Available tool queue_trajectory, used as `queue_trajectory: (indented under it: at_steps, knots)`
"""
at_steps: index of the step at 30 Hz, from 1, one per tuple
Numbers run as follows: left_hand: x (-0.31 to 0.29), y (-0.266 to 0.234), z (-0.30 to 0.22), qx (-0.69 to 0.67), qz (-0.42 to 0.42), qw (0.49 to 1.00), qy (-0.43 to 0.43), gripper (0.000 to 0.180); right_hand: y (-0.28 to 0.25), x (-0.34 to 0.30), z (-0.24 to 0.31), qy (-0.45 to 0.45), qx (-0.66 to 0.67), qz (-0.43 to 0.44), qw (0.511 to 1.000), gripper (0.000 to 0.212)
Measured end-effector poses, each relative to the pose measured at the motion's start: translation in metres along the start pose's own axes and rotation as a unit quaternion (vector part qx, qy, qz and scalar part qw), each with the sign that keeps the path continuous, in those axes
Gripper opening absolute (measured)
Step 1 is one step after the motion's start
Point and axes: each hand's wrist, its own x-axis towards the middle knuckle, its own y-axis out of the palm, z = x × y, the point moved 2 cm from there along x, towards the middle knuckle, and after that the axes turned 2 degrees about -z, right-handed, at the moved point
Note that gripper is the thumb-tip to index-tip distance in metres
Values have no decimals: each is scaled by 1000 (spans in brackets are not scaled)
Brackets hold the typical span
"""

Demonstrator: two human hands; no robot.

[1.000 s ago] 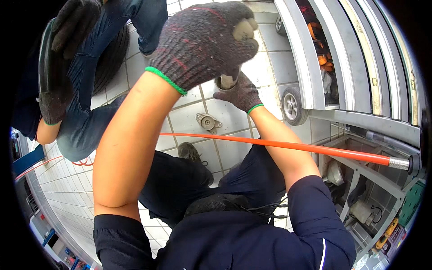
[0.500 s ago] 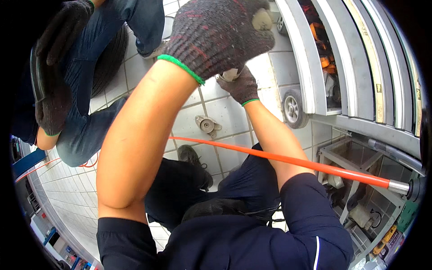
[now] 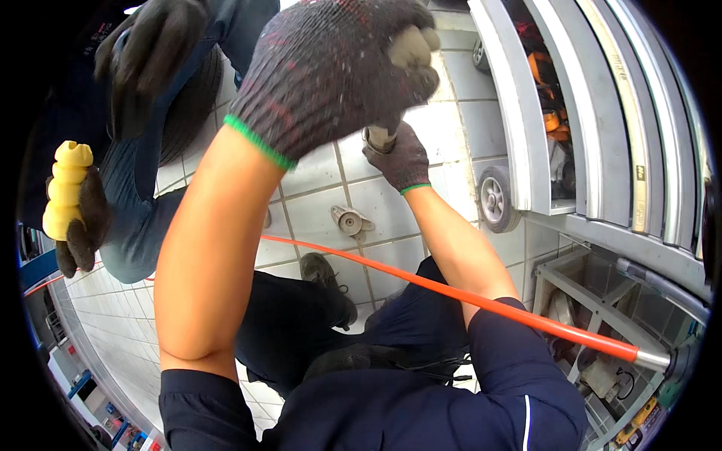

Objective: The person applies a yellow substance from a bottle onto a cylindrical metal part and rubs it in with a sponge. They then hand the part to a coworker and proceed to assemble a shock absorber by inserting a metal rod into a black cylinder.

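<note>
My left hand (image 3: 338, 71), in a dark knitted glove with a green cuff, is raised high in front of me. Its fingers are curled, with pale tan surfaces showing at them; what they grip I cannot make out. Lower and to the right, my right hand (image 3: 404, 158), gloved alike, is closed around a short, round metal part (image 3: 378, 140). That part's upper end disappears behind my left hand. On the tiles below lies a grey metal mount with a round centre and side lugs (image 3: 350, 221).
An orange-red hose (image 3: 451, 282) crosses in front of my body. At the right stand a wheeled grey drawer cabinet (image 3: 526, 113) and a metal frame rack (image 3: 602, 301). A co-worker's gloved hand (image 3: 92, 203) holds a yellow ribbed bump stop (image 3: 69, 188); a tyre (image 3: 192, 113) is behind.
My left hand has shifted left and slightly down; my right hand has moved little. The co-worker has raised one hand, and the yellow bump stop has come into view in the other.
</note>
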Motion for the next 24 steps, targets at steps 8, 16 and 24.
queue_trajectory:
  at_steps: [8,16,24]
  knots:
    - [-26,15,5,-10,-15,999,-27,47,11,5,-8,107,-39,120,986,41]
    - [-33,-10,13,8,-52,999,-1,36,73,19,-66,164,-32,170,971,81]
    - [15,-92,9,142,-105,948,264,8,69,12,-51,149,-120,193,962,97]
